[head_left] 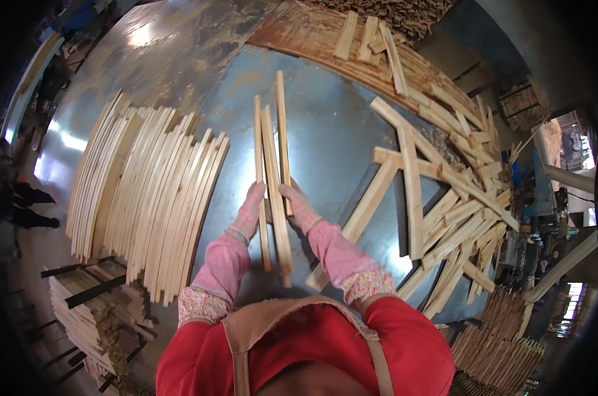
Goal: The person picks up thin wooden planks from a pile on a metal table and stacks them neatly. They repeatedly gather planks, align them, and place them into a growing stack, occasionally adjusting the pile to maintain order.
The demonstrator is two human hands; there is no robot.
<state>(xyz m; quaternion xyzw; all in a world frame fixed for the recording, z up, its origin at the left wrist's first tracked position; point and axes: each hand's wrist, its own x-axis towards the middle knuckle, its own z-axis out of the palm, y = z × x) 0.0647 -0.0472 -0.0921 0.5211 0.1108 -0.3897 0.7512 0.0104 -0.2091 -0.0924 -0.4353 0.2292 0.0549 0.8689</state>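
Fingers first, and both sets are closed in: the left hand (249, 206) has its thumb along the near half of a slim pale strip (258, 145), fingers tucked round the outer side, while the right hand (300, 206) pinches a second strip (282, 125) by its lower end, thumb on top! Between the two runs a middle strip (270, 158), and which hand bears it, I cannot tell, as the undersides of the fingers are hidden. All three point away from the body, right over the blue-grey metal table (325, 112), the right-hand one reaching farthest up

Out to the wrists now, pink sleeves (223, 261) with flowery cuffs, then a red garment (404, 343) under a brown apron (272, 320). Look left: a broad row of strips (173, 191) lies side by side, neat, slightly fanned, ends uneven. Over on the right it's a tangle, a loose heap of boards (457, 218) crossing at every angle, one long plank (371, 198) slanting down toward the right forearm. Farther out, more pieces rest on a brown wooden surface (292, 30) at the top, and stacked wood (84, 317) sits low at the left, with another stack (500, 340) low at the right
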